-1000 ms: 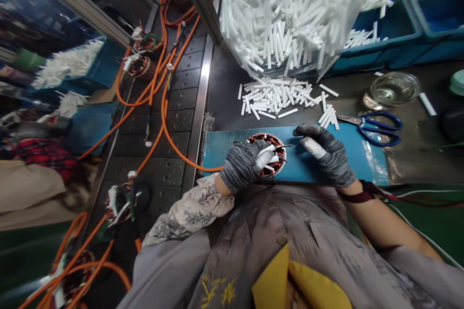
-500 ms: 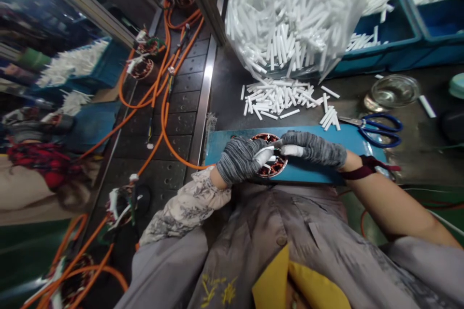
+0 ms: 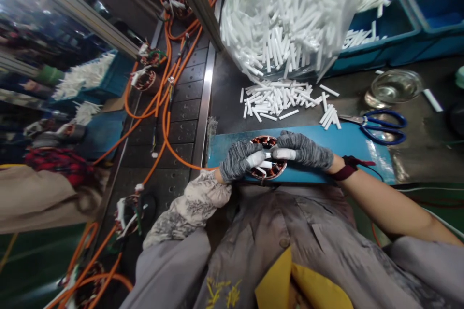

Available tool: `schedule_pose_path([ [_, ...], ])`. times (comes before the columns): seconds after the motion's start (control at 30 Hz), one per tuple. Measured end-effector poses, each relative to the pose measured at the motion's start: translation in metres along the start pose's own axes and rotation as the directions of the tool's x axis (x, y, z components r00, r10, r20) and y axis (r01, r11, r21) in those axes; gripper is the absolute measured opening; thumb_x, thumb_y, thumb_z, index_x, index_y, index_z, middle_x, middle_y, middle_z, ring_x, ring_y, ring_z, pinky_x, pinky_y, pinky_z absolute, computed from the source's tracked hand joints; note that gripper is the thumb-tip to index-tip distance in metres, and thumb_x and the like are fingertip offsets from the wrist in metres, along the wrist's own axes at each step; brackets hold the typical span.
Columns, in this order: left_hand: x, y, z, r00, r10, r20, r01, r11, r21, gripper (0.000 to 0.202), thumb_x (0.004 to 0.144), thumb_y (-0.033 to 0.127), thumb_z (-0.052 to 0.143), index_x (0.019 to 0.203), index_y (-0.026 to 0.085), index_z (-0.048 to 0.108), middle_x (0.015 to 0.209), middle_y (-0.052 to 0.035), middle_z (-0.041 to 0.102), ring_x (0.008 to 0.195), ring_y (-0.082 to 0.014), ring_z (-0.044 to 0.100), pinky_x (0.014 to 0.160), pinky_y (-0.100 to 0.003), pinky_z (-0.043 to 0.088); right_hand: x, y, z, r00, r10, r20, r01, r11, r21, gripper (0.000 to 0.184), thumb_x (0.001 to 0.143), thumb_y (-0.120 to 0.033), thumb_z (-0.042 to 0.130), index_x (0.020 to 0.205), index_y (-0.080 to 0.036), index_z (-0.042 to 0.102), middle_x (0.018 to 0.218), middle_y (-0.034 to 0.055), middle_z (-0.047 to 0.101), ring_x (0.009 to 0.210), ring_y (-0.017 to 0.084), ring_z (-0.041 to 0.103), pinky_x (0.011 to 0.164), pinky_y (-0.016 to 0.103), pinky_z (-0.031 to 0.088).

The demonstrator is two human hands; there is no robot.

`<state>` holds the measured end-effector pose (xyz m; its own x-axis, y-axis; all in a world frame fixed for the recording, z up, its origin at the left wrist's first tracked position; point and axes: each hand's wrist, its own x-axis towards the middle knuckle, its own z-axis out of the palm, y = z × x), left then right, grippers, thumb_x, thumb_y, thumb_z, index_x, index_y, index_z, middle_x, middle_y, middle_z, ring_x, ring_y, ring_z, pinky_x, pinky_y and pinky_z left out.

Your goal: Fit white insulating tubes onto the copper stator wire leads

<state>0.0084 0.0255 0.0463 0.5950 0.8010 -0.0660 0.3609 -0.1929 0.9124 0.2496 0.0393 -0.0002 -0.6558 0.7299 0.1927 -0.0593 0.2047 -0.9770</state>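
Observation:
A round motor stator (image 3: 278,170) with copper windings lies on the blue board (image 3: 348,147) in front of me. My left hand (image 3: 239,160), in a grey knit glove with white fingertips, is closed at the stator's left side, thumb and fingers pinched on a white sleeve tube (image 3: 268,155). From the right, my gloved right hand (image 3: 302,149) pinches the same tube's other end, its fingertips close to the left ones. Below them, further white sleeves (image 3: 264,164) lie across the windings. The fingers hide the wire ends.
Loose white tubes (image 3: 277,99) are heaped behind the board, before a clear bag (image 3: 290,19) of them. Blue-handled scissors (image 3: 384,125) and a glass bowl (image 3: 397,87) stand right. Leftward, a conveyor (image 3: 181,125) carries stators and orange cables (image 3: 165,130); a co-worker's sleeve (image 3: 54,161) is beyond.
My hands have shifted slightly on the stator, and my right hand has moved a little left. More of the white sleeves on the windings now shows. The camera view has shifted slightly.

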Motion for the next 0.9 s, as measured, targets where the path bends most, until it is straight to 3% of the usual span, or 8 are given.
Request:
schedule_pose_path([
  [0.1,0.002,0.0,0.005,0.999,0.032,-0.036,-0.034,0.999,-0.034,0.045,0.099,0.05,0.055,0.073,0.017,0.066,0.067,-0.003,0.064,0.062,-0.0154,0.057,0.064,-0.031,0.047,-0.001,0.002,-0.001,1.0,0.005,-0.004,-0.005,0.999,-0.036,0.045,0.097,-0.06,0.065,0.09,-0.019,0.079,0.082,0.0017,0.069,0.077,0.014,0.061,0.075,0.028,0.049],
  [0.23,0.0,0.004,0.001,1.0,-0.012,-0.022,0.014,0.994,0.107,0.045,0.099,0.052,0.053,0.076,0.017,0.069,0.071,-0.0042,0.066,0.068,-0.017,0.061,0.068,-0.031,0.049,0.0,0.003,0.003,1.0,-0.022,-0.003,0.021,0.981,-0.191,0.049,0.1,-0.063,0.059,0.093,-0.02,0.08,0.082,0.0028,0.071,0.076,0.015,0.059,0.073,0.029,0.047],
  [0.33,0.001,0.012,-0.014,0.985,-0.121,0.119,0.09,0.966,0.242,0.04,0.097,0.051,0.056,0.094,0.018,0.076,0.088,-0.0053,0.075,0.082,-0.0204,0.068,0.08,-0.032,0.054,0.002,0.0,0.008,0.993,-0.113,0.032,0.117,0.913,-0.391,0.054,0.105,-0.062,0.049,0.092,-0.019,0.081,0.079,0.005,0.071,0.071,0.016,0.055,0.073,0.032,0.044],
  [0.43,0.01,0.026,-0.029,0.933,-0.237,0.271,0.158,0.946,0.283,0.042,0.097,0.053,0.058,0.11,0.019,0.078,0.102,-0.0052,0.079,0.094,-0.0225,0.072,0.089,-0.032,0.054,-0.001,-0.006,0.007,0.992,-0.126,0.02,0.119,0.864,-0.49,0.051,0.105,-0.059,0.049,0.101,-0.019,0.081,0.084,0.0074,0.072,0.074,0.018,0.058,0.078,0.034,0.047],
  [0.6,0.044,0.052,-0.021,0.872,-0.372,0.317,0.123,0.795,0.594,0.039,0.099,0.05,0.059,0.114,0.021,0.08,0.096,-0.004,0.079,0.087,-0.0203,0.071,0.081,-0.029,0.049,-0.018,-0.008,-0.004,0.993,0.013,-0.121,-0.044,0.966,-0.256,0.051,0.094,-0.058,0.07,0.133,-0.024,0.069,0.12,0.009,0.072,0.106,0.025,0.068,0.095,0.041,0.056],
  [0.73,0.059,0.062,0.004,0.879,-0.374,0.296,0.034,0.669,0.743,0.036,0.099,0.049,0.061,0.107,0.02,0.081,0.092,-0.0047,0.078,0.081,-0.0191,0.069,0.073,-0.027,0.045,-0.037,-0.005,-0.003,0.949,0.153,-0.276,-0.194,0.973,-0.126,0.055,0.09,-0.057,0.076,0.132,-0.023,0.067,0.115,0.008,0.075,0.1,0.025,0.071,0.095,0.044,0.06],
  [0.8,0.053,0.062,0.006,0.906,-0.327,0.267,0.035,0.688,0.725,0.04,0.099,0.053,0.059,0.104,0.019,0.08,0.09,-0.0052,0.078,0.079,-0.0191,0.068,0.07,-0.027,0.043,-0.051,-0.007,-0.001,0.919,0.149,-0.366,-0.209,0.969,-0.13,0.052,0.092,-0.055,0.074,0.131,-0.023,0.067,0.111,0.0079,0.076,0.096,0.024,0.072,0.094,0.043,0.061],
  [0.9,0.038,0.058,-0.008,0.913,-0.303,0.274,0.099,0.814,0.572,0.044,0.097,0.059,0.061,0.098,0.019,0.078,0.081,-0.0024,0.075,0.07,-0.0166,0.065,0.066,-0.026,0.042,-0.071,-0.014,0.005,0.87,0.076,-0.488,-0.197,0.96,-0.201,0.036,0.094,-0.047,0.073,0.121,-0.024,0.072,0.109,0.0071,0.076,0.096,0.024,0.073,0.094,0.041,0.061],
])
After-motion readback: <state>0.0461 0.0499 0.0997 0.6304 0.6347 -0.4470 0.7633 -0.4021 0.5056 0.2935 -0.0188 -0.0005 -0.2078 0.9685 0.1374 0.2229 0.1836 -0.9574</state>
